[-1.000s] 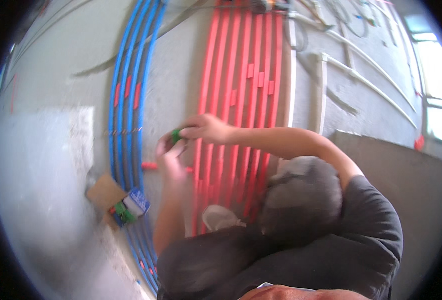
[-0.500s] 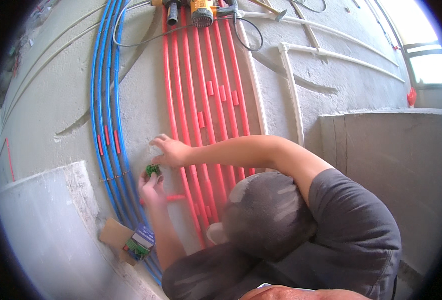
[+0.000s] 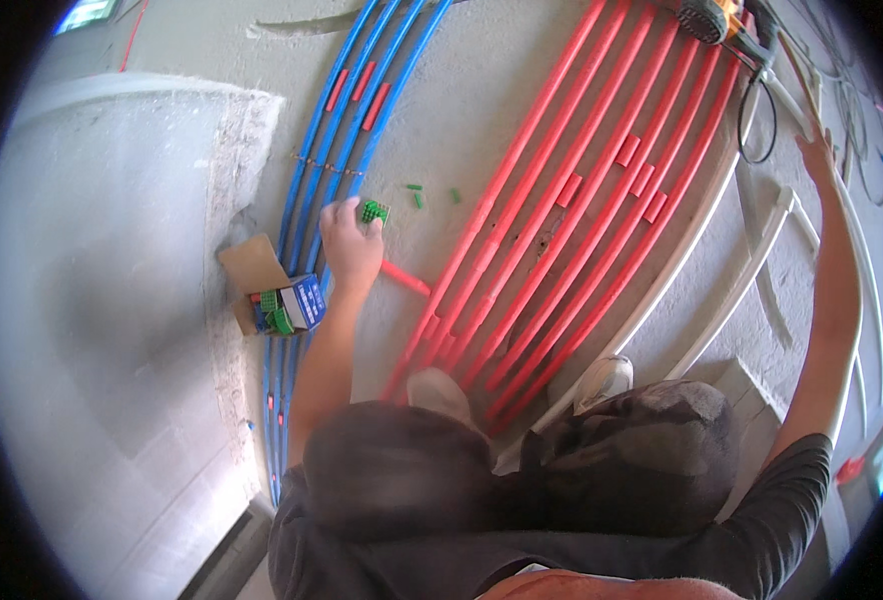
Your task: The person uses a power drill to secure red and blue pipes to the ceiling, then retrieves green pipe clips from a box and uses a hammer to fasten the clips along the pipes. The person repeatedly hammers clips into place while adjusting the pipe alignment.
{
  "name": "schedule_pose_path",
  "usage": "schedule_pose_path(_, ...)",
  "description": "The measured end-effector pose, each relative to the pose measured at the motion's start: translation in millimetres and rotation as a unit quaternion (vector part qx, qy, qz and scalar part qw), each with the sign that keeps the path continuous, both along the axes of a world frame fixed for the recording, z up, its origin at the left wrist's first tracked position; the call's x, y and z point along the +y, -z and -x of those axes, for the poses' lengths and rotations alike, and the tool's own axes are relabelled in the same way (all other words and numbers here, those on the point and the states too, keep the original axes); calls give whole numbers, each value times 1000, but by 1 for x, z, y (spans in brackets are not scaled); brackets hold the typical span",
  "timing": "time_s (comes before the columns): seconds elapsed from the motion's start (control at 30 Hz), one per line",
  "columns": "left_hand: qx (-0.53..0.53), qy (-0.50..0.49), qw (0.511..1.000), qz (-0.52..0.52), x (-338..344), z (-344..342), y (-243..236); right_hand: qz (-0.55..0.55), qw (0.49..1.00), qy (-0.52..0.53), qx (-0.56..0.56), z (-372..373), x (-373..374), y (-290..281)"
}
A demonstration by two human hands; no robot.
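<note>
Left hand [image 3: 352,247]: fingers curled nearly closed, gripping a green cluster [image 3: 372,212] that pokes out past thumb and fingertips. Loose green pieces [image 3: 419,201] lie on the floor just right of and beyond these fingers. Open box [image 3: 309,300] of green and red parts sits near, below-left of them, by the blue pipes [image 3: 320,150]. Right hand [image 3: 818,158], arm outstretched: fingers loosely spread beside a wooden handle [image 3: 800,82]; contact cannot be told. Power tool [image 3: 704,20] lies beyond, left of those fingers.

carton [image 3: 308,302] on left pipe bundle [image 3: 342,145]; small pieces [image 3: 419,201] on floor [image 3: 412,120] between that bundle and right pipe bundle [image 3: 499,182]; power tool [image 3: 705,20] at the latter's far end.
</note>
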State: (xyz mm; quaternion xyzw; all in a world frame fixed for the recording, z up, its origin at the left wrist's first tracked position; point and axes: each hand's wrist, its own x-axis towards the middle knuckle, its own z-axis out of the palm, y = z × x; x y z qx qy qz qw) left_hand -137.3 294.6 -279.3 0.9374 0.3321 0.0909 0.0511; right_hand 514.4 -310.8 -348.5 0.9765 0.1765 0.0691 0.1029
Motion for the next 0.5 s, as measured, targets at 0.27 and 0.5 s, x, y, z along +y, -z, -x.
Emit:
schedule_pose_path(0.27, 5, 177, 979, 103, -32, -53, 26, 27, 984, -177, 12, -14, -47, 23)
schedule_pose_path(0.5, 23, 119, 980, 159, -27, -53, 14, -88, 995, 5, -39, 6, -7, 25)
